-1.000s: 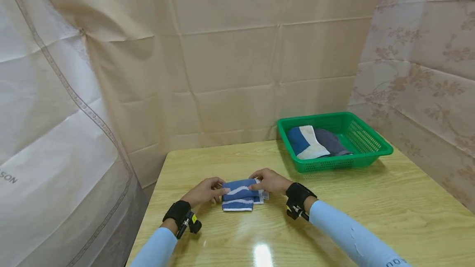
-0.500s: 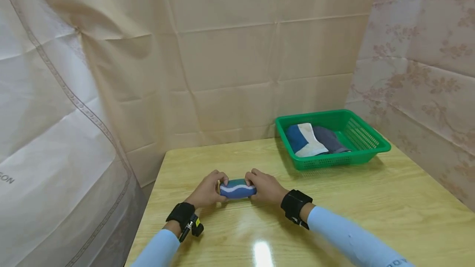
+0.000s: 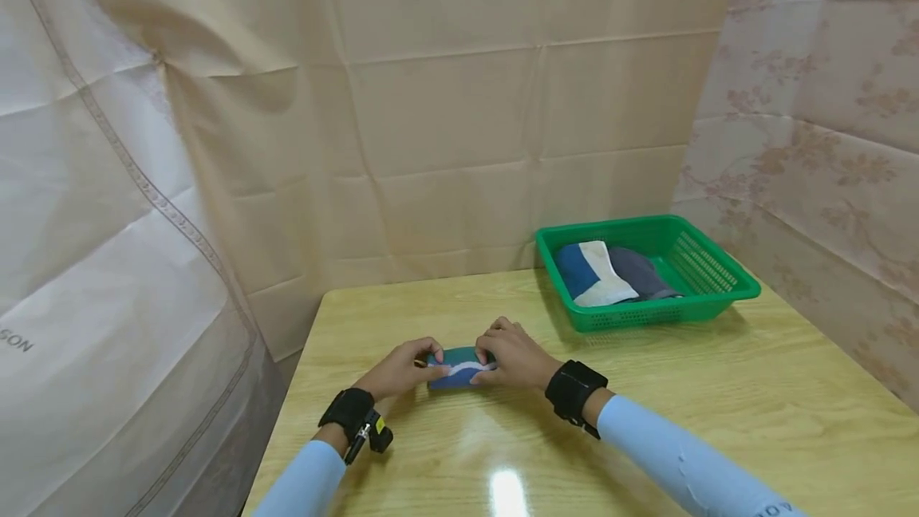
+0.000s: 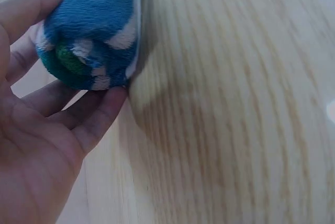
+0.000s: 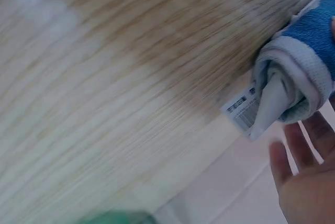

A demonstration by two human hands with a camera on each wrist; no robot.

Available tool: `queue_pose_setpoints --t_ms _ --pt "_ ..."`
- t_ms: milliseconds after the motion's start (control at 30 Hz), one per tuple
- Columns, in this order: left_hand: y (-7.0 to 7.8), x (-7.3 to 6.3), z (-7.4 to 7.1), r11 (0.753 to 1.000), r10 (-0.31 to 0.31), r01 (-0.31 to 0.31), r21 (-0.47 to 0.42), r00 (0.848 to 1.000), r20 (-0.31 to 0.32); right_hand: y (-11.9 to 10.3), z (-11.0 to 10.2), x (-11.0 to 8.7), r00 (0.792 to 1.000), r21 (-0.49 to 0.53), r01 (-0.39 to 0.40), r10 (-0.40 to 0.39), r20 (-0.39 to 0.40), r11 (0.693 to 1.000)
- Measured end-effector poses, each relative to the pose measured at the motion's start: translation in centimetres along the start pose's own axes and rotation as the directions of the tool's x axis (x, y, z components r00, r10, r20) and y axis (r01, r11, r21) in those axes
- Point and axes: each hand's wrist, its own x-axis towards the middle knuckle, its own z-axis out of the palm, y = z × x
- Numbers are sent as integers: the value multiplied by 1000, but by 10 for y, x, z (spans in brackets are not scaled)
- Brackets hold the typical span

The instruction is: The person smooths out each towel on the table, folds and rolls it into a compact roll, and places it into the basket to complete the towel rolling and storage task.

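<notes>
A small blue, green and white towel (image 3: 463, 373), rolled up, lies across the wooden table in the head view. At its left end my left hand (image 3: 402, 369) grips it, thumb on top. The left wrist view shows the spiral end of the roll (image 4: 78, 62) with several fingers of my left hand (image 4: 47, 130) around and beneath it. My right hand (image 3: 518, 357) holds the other end, its fingers bent behind the roll and the thumb in front. A white label (image 5: 246, 111) sticks out of that end in the right wrist view, beside my right hand (image 5: 309, 182).
On the table's far right stands a green plastic basket (image 3: 660, 310). Inside it lie a folded blue and cream cloth (image 3: 596, 278) and a dark grey cloth (image 3: 640, 271). A beige curtain (image 3: 445, 118) hangs behind the table (image 3: 388, 461), and patterned fabric covers the right side.
The towel has gone from a partly folded strip with its lower flap lying flat to a compact roll. Both hands have closed in on its ends. The basket has not moved.
</notes>
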Motion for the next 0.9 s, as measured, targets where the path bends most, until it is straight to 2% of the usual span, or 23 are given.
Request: queue_pose_setpoints --t_ms 133,300,400,500,900 --pt "-1 0 0 1000 -14 13 -15 1000 -8 -1 0 1 999 110 -39 37 19 993" --pt "-2 -2 0 994 -103 103 -39 995 -8 0 5 2 993 204 -112 104 49 973" --pt "-2 -2 1 992 -130 130 6 992 4 1 6 3 991 209 -128 115 74 970" --pt "-1 -1 1 990 -128 128 55 992 10 2 5 4 990 208 -123 106 92 970" --pt "-2 -1 1 985 -126 123 118 992 20 6 11 3 989 202 -116 95 110 973"
